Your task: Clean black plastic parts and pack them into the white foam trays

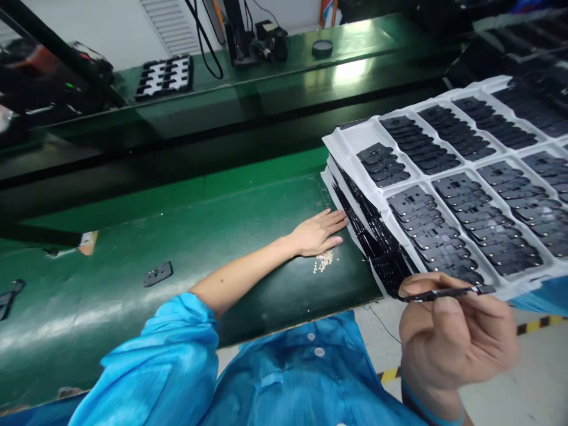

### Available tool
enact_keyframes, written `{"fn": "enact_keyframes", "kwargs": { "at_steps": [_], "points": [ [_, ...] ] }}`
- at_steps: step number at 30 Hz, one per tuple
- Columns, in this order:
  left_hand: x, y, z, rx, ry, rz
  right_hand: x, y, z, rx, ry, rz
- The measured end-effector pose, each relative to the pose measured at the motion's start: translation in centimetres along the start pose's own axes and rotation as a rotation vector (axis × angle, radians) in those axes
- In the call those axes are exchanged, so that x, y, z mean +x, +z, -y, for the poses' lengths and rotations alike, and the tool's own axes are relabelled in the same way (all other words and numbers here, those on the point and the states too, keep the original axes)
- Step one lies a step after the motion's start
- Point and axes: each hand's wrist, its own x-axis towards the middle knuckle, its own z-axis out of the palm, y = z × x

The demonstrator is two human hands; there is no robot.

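Note:
My left hand (317,232) lies flat on the green table (248,219), fingers stretched toward the side of the stacked trays. Just below its fingers is a small scatter of pale tiny pieces (323,261). My right hand (457,331) pinches a thin black part (448,293) between thumb and fingers, seen edge-on, in front of the near edge of the white tray (350,139). That tray tops a stack and holds rows of overlapping flat black parts (432,234) in its compartments.
One flat black part (158,274) lies on the table at left, another black piece (9,299) at the far left. A black-and-white tray (164,77), a round black lid (322,48) and a dark device (271,40) stand on the raised back shelf.

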Motion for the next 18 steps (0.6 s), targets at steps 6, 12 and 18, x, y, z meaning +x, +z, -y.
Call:
{"fn": "enact_keyframes", "kwargs": {
  "at_steps": [6, 12, 18],
  "points": [
    [-5.1, -1.0, -1.6, -0.087, 0.108, 0.081, 0.3, 0.0, -0.4, 0.063, -0.014, 0.027],
    [-1.5, -1.3, -2.9, -0.061, 0.231, 0.009, 0.2, -0.3, -0.1, 0.047, 0.004, 0.047],
    [0.9, 2.5, -4.7, -0.033, 0.390, 0.151, 0.2, -0.5, 0.0, -0.033, 0.008, -0.020]
  ]
}}
